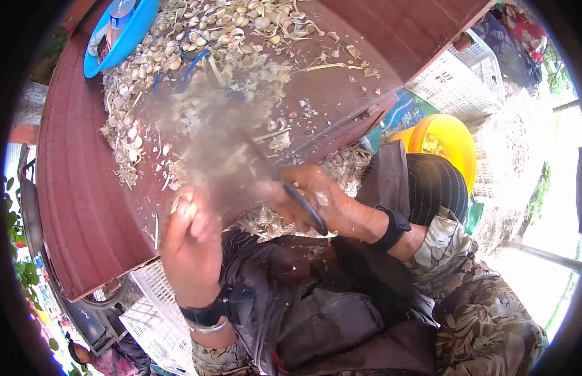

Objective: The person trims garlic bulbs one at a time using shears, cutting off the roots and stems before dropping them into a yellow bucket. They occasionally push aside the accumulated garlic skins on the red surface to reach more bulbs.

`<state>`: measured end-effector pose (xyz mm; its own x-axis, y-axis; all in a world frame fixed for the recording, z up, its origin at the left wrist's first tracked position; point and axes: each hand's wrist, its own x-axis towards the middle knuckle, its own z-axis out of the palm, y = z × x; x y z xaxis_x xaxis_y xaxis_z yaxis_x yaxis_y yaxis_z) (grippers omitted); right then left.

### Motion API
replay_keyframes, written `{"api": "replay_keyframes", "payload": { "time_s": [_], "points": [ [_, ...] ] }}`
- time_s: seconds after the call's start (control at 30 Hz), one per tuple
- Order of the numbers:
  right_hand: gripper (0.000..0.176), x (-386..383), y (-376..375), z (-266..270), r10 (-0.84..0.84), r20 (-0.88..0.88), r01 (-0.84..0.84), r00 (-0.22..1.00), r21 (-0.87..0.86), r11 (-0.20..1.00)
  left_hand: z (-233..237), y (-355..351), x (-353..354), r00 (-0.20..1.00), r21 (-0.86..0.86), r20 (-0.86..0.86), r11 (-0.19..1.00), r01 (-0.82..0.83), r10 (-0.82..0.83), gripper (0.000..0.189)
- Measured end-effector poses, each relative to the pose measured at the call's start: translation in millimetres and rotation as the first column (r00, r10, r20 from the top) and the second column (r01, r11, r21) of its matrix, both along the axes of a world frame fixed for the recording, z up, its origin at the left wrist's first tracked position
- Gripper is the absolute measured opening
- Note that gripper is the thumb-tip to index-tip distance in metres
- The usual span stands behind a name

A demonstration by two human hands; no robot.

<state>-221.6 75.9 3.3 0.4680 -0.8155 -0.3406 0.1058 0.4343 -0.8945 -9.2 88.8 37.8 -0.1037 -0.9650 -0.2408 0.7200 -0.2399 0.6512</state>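
Note:
My left hand (194, 241) is at the table's near edge, its fingers bent together; what they hold, if anything, is blurred. To the right, my right hand (316, 197) is wrapped round a black-handled tool (306, 208). The tool's far end is smeared by motion or a blur on the view, so I cannot make out its shape. Beyond both hands, garlic cloves and bulbs (137, 91) lie heaped on the reddish-brown table (84, 207), mixed with dry skins (259, 75) and stalk pieces.
A blue basin (143, 24) with a bottle (120, 14) stands at the upper left. Right of my right hand is a yellow bucket (463, 141) with pale cloves inside. White crates (457, 84) stand beyond it. Skins lie below the table edge. Part of a person shows at the upper right.

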Motion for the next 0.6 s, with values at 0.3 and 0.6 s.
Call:
{"api": "replay_keyframes", "payload": {
  "time_s": [0.3, 0.6],
  "points": [
    [0.041, -4, 4, -4, -0.088, -0.033, 0.077, 0.996, -0.249, 0.965, 4, 154, 159, 0.821, -0.018, 0.336, 0.875, -0.484, 0.461, 0.041],
    [0.03, -3, 8, -3, -0.043, -0.053, 0.029, 0.998, -0.241, 0.97, -39, 222, 225, 0.452, 0.215, 0.86, 0.636, -0.741, 0.237, 0.035]
  ]
}}
